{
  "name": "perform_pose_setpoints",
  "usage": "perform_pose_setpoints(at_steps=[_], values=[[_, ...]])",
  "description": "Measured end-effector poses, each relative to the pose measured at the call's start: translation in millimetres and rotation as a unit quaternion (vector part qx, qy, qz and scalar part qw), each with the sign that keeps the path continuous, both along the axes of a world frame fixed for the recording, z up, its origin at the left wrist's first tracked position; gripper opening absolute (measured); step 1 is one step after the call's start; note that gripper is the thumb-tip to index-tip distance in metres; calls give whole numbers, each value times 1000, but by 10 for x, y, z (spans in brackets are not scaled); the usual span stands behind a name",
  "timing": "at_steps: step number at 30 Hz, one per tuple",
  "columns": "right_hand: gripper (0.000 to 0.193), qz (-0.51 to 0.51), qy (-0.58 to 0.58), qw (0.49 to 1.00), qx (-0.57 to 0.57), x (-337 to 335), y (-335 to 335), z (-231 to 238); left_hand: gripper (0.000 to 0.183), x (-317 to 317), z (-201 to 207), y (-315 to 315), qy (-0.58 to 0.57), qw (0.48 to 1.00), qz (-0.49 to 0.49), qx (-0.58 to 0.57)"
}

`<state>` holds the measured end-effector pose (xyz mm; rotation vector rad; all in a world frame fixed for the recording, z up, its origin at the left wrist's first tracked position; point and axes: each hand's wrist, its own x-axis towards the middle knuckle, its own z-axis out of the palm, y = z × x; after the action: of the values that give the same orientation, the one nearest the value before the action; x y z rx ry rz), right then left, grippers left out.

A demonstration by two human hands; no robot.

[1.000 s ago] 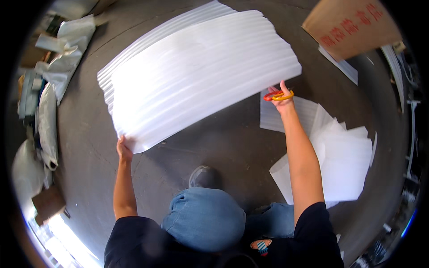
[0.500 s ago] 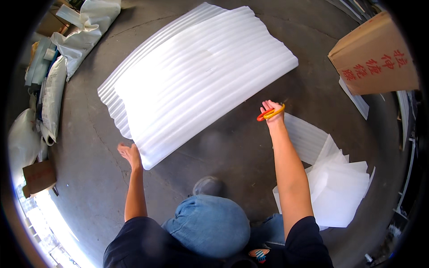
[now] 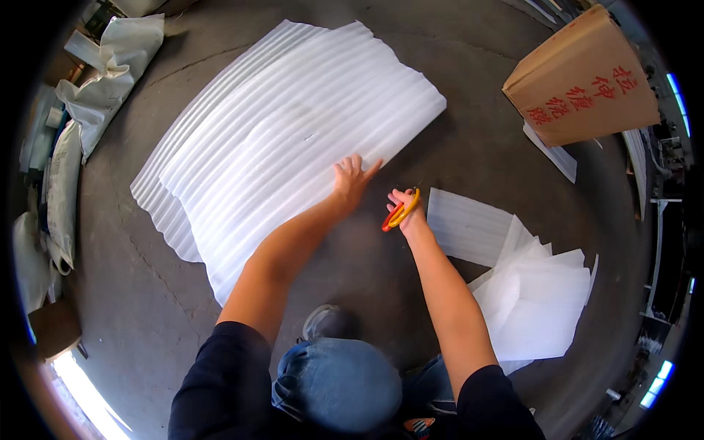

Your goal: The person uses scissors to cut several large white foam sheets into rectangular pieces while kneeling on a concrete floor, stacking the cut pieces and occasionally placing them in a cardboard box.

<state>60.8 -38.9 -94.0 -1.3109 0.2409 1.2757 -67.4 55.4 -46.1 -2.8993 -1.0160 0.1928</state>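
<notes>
Grey floor [image 3: 150,323], scored by thin cracks, spreads beneath everything. Along its left side lie pale sacks [image 3: 64,191] and a crumpled silvery-white bag [image 3: 132,55], with a small brown box [image 3: 55,328] lower down. At upper right stands a cardboard carton [image 3: 579,88] with red characters; a white strip [image 3: 554,158] lies just beside its base.

Wide, ridged white foam sheets [image 3: 286,139] lie overlapping on the floor, ahead and to the left of the person. The left hand [image 3: 353,182] rests on their near edge with fingers spread, gripping nothing, and its forearm covers part of the lower corner. The right hand [image 3: 412,215], apart from the sheets, holds scissors [image 3: 389,222] with red and yellow handles, its fingers loosely bent. Smaller white pieces [image 3: 535,301] overlap untidily right of that forearm. A denim-covered knee [image 3: 337,381] and a shoe [image 3: 326,323] occupy the near floor between the arms.
</notes>
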Motion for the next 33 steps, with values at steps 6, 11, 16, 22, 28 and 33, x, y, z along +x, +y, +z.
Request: perform_pose_setpoints(at_steps=[6,11,16,22,28,33], values=[[30,-72,-111,989,64,820,-149,302,68,-166,505,-313,-190,972,-139,-12],[56,-43,-326,916,228,1946,-564,582,65,-544,913,-975,-208,942,-198,-176],[42,101,-301,927,198,1776,-1082,1476,65,-876,980,-1210,-241,912,-237,-232],[20,119,-405,883,204,1527,-1439,1882,71,-1027,1198,-1358,-183,943,-175,-216],[19,147,-374,909,112,1413,-1712,2026,73,-824,1165,-1820,-143,976,-128,-106],[17,104,-238,964,50,1546,-2236,2080,60,-1206,966,-2037,-40,953,-161,-253]])
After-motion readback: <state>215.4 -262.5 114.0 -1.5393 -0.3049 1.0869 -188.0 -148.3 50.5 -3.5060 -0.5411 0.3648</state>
